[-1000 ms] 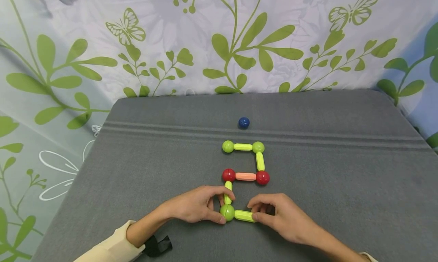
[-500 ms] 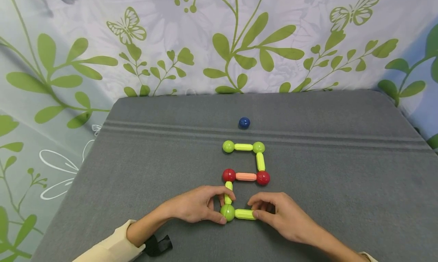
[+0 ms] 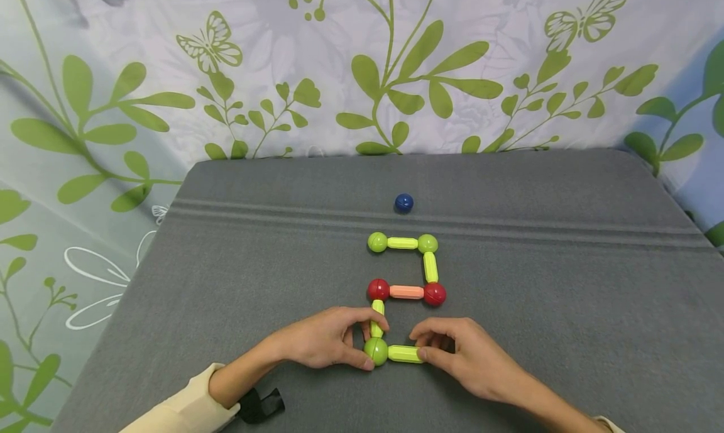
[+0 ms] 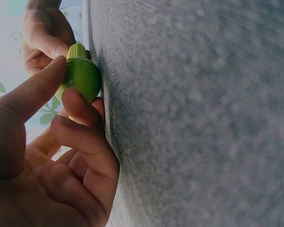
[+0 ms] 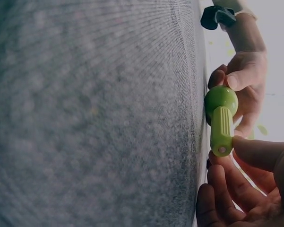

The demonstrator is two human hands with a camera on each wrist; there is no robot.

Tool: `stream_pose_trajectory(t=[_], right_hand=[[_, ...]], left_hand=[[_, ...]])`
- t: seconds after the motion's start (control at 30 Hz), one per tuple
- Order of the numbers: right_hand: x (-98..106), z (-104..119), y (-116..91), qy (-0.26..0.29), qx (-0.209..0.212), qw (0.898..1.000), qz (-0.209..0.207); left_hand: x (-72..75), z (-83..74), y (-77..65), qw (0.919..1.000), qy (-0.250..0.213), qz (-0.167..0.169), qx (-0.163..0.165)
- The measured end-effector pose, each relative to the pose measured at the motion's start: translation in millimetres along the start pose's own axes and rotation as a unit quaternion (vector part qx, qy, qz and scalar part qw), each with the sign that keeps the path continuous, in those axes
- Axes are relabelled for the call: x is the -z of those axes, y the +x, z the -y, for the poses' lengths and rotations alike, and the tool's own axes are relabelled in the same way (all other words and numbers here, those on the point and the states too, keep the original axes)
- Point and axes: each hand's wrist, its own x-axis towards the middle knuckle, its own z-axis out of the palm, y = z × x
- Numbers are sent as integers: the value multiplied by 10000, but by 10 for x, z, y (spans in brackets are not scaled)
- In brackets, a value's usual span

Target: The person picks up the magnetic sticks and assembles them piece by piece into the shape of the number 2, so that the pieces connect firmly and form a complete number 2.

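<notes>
My left hand (image 3: 325,339) holds the near green ball (image 3: 376,352) between thumb and fingers, the index finger lying over the upright yellow-green rod (image 3: 377,317). With thumb and fingers my right hand (image 3: 466,357) pinches the free end of a yellow-green rod (image 3: 404,354), whose other end meets that ball. The upright rod runs up to a red ball (image 3: 378,290), joined by an orange rod (image 3: 406,292) to another red ball (image 3: 435,293). From there a yellow-green rod (image 3: 430,267) leads to a green ball (image 3: 427,244). The right wrist view shows the pinched rod's bare end (image 5: 222,149).
At the chain's far end another yellow-green rod (image 3: 402,243) ends in a green ball (image 3: 377,242). Behind it a loose blue ball (image 3: 404,203) lies on the grey cloth-covered table (image 3: 554,251). A leaf-printed curtain (image 3: 283,56) hangs behind the table.
The pinched rod's right end has shifted very slightly away from me, and it lies a bit straighter. Otherwise both hands and the pieces stay as they were.
</notes>
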Motion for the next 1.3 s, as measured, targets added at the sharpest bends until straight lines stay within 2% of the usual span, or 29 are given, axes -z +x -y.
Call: stream_pose_trajectory(t=[0.27,0.5,0.87,1.07,1.3], right_hand=[[10,2,7,17,-74,9999,100],[22,-1,1,-147,-8,9999,-33],[193,116,77,-653,365,9932,-896],[275,184,191,-1019,634,9814,-1500],[414,176,344,-1139,687,9707,-2002]], left_hand=[[-8,23,7,10000,58,-15,-67],[-15,29,9,10000,-31,10,-71],[-12,25,-3,10000,-9,-23,-19],[-9,23,-5,10000,42,-46,-78],[-7,23,0,9999,67,-37,-104]])
